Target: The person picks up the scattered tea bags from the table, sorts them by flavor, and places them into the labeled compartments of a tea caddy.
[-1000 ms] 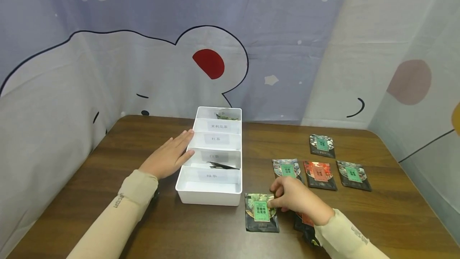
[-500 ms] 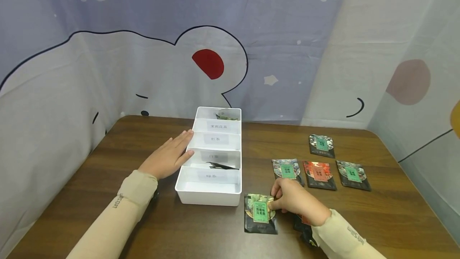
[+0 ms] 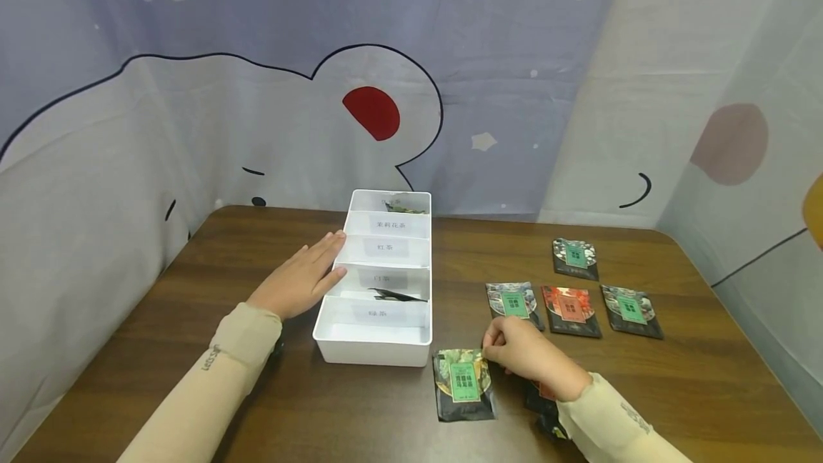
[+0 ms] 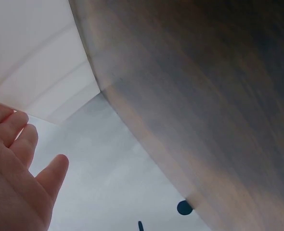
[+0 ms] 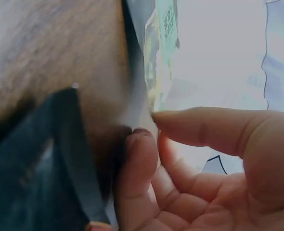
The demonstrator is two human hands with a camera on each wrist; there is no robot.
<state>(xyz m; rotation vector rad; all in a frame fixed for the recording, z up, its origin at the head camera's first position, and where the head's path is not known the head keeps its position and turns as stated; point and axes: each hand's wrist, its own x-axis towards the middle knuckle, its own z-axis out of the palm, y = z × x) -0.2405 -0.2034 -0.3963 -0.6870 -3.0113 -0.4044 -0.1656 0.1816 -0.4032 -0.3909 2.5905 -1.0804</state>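
Note:
A white divided box (image 3: 376, 354) stands mid-table, with paper labels in its several compartments. My left hand (image 3: 298, 279) rests against its left rim, fingers straight; the left wrist view shows this hand (image 4: 17, 159) beside the box wall. Right of the box's near end, a tea sachet (image 3: 465, 386) with a green label and black base sits slightly tilted. My right hand (image 3: 530, 354) pinches its upper right corner. In the right wrist view, thumb and fingers of this hand (image 5: 204, 168) meet at the edge of the sachet (image 5: 154, 62).
Several tea sachets lie to the right, among them a red one (image 3: 571, 311), a blue-grey one (image 3: 514, 304) and a black-and-white one (image 3: 575, 258). More dark packets (image 3: 546, 406) are partly hidden under the right forearm. One sachet (image 3: 398, 296) lies inside the box. A curtain hangs behind the table.
The green-labelled sachet has shifted slightly left and toward me, turning a little. My right fingers have slid from its face to its corner. The left hand has stayed still.

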